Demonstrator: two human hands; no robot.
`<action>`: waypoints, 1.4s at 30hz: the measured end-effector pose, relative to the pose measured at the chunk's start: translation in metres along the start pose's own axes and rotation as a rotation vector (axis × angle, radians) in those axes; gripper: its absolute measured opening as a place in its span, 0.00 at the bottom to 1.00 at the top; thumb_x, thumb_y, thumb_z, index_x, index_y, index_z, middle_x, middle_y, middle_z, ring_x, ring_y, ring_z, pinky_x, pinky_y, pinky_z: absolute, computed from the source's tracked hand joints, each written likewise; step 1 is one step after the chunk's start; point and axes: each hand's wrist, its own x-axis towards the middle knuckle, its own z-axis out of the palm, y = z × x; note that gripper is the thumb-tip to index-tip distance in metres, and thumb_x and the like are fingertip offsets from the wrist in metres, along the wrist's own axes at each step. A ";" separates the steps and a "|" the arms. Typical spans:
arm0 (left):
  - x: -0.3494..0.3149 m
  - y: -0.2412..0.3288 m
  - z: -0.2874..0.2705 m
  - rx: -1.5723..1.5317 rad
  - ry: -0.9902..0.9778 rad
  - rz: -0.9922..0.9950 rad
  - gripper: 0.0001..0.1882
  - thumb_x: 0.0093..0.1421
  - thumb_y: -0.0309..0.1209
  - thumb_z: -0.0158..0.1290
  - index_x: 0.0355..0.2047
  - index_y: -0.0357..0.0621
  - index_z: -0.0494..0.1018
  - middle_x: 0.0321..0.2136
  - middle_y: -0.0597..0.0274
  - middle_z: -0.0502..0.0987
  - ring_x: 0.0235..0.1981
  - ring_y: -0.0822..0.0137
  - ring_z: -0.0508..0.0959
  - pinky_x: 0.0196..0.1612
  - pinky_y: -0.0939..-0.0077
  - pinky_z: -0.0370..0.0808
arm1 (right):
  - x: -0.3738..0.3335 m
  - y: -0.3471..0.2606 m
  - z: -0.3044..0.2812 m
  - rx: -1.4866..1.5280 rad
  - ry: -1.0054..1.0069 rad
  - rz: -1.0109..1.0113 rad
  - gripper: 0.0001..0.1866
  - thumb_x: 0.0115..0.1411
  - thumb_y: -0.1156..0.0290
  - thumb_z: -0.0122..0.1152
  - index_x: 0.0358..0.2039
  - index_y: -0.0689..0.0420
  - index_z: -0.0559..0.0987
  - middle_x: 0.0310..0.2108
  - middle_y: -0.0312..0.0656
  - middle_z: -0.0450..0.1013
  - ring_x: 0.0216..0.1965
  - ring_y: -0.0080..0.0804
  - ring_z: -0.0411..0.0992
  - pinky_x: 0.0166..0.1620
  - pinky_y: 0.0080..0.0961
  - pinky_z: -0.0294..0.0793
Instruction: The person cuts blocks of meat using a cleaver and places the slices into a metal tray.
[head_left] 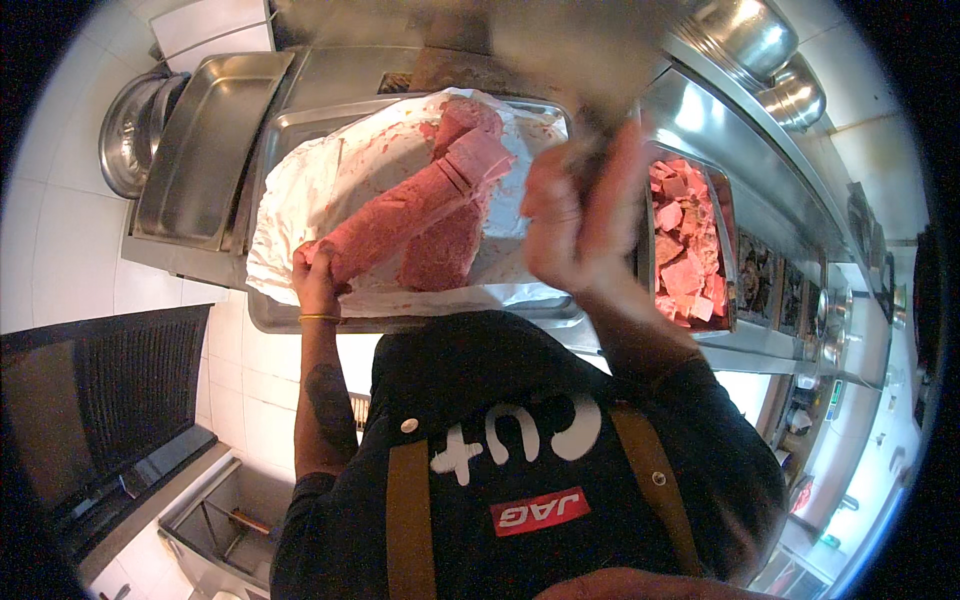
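Observation:
A long, log-shaped piece of pinkish-red meat (395, 225) lies slantwise over another thick piece of meat (447, 250). Cut lines cross its far end. My left hand (318, 280) is closed around its near left end. Under the meat is crumpled white paper (300, 200), spread in a metal tray (262, 315). Smeared by motion, my right hand (580, 215) is raised right of the meat, its fingers wrapped around a handle. Above it, a broad grey blurred blade, seemingly a cleaver (590, 60), hides part of the far counter.
On the right stands a metal container (733, 270) of pink-red meat chunks (685, 245). A deep steel pan (205, 150) is at the left, beside round metal bowls (130, 135). More steel bowls (740, 40) sit at the far right. A black ridged panel (120, 400) is at the lower left.

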 end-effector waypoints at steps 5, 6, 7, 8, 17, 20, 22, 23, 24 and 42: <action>0.006 -0.004 -0.001 -0.001 0.006 0.020 0.19 0.58 0.39 0.61 0.47 0.52 0.69 0.34 0.64 0.76 0.26 0.66 0.77 0.17 0.71 0.75 | -0.120 0.115 0.098 -0.030 -0.621 0.424 0.32 0.70 0.65 0.51 0.73 0.48 0.59 0.39 0.67 0.78 0.37 0.67 0.78 0.42 0.56 0.76; 0.003 -0.005 0.000 -0.010 -0.001 0.015 0.19 0.58 0.39 0.61 0.47 0.52 0.69 0.34 0.64 0.76 0.26 0.65 0.77 0.17 0.71 0.75 | -0.114 0.118 0.095 -0.009 -0.592 0.393 0.32 0.69 0.66 0.51 0.73 0.48 0.58 0.39 0.68 0.78 0.37 0.67 0.78 0.42 0.56 0.76; 0.000 -0.005 -0.001 -0.001 0.006 0.014 0.19 0.58 0.39 0.61 0.47 0.52 0.69 0.34 0.64 0.76 0.26 0.65 0.77 0.17 0.71 0.75 | -0.112 0.121 0.092 0.012 -0.563 0.363 0.33 0.69 0.67 0.52 0.73 0.47 0.57 0.39 0.68 0.78 0.37 0.67 0.78 0.42 0.57 0.76; -0.004 -0.005 -0.003 0.007 0.011 0.013 0.19 0.58 0.39 0.61 0.48 0.53 0.69 0.34 0.64 0.76 0.26 0.65 0.77 0.17 0.71 0.75 | -0.124 0.127 0.094 0.017 -0.535 0.352 0.34 0.68 0.67 0.53 0.73 0.47 0.56 0.39 0.68 0.78 0.37 0.67 0.78 0.43 0.57 0.76; -0.018 -0.001 0.005 -0.037 -0.028 0.012 0.21 0.58 0.41 0.61 0.47 0.51 0.68 0.35 0.63 0.75 0.27 0.67 0.77 0.16 0.73 0.73 | -0.086 0.082 0.057 0.004 -0.473 0.261 0.35 0.67 0.69 0.54 0.73 0.50 0.56 0.40 0.64 0.78 0.38 0.66 0.77 0.43 0.58 0.74; -0.023 -0.012 0.004 -0.068 -0.015 0.006 0.21 0.58 0.41 0.61 0.47 0.51 0.67 0.35 0.62 0.75 0.27 0.67 0.77 0.16 0.73 0.73 | -0.088 0.074 0.059 -0.033 -0.461 0.245 0.35 0.68 0.69 0.54 0.73 0.50 0.56 0.39 0.64 0.78 0.37 0.65 0.78 0.42 0.57 0.75; -0.020 -0.014 0.006 -0.082 -0.009 0.016 0.21 0.59 0.42 0.62 0.47 0.50 0.67 0.35 0.61 0.74 0.27 0.67 0.77 0.16 0.73 0.73 | -0.100 0.088 0.075 -0.136 -0.540 0.212 0.35 0.68 0.70 0.54 0.73 0.51 0.56 0.39 0.64 0.78 0.38 0.64 0.78 0.42 0.55 0.76; -0.019 -0.014 0.007 -0.066 -0.009 0.018 0.21 0.59 0.42 0.62 0.46 0.50 0.67 0.35 0.62 0.74 0.27 0.67 0.77 0.16 0.74 0.73 | -0.101 0.091 0.076 -0.129 -0.549 0.219 0.35 0.67 0.72 0.55 0.73 0.52 0.56 0.40 0.64 0.78 0.38 0.63 0.78 0.41 0.53 0.76; -0.017 -0.010 0.008 -0.045 -0.009 0.023 0.20 0.59 0.41 0.62 0.46 0.50 0.67 0.35 0.62 0.74 0.26 0.67 0.77 0.16 0.74 0.72 | -0.097 0.088 0.075 -0.119 -0.554 0.227 0.36 0.66 0.74 0.55 0.73 0.52 0.56 0.41 0.64 0.78 0.38 0.62 0.78 0.41 0.51 0.77; -0.013 -0.008 0.008 -0.045 -0.013 0.065 0.19 0.61 0.40 0.61 0.46 0.49 0.68 0.33 0.62 0.76 0.23 0.67 0.77 0.15 0.74 0.73 | -0.036 0.051 0.033 0.004 -0.309 0.114 0.33 0.65 0.76 0.56 0.71 0.61 0.61 0.46 0.64 0.76 0.43 0.57 0.78 0.50 0.44 0.76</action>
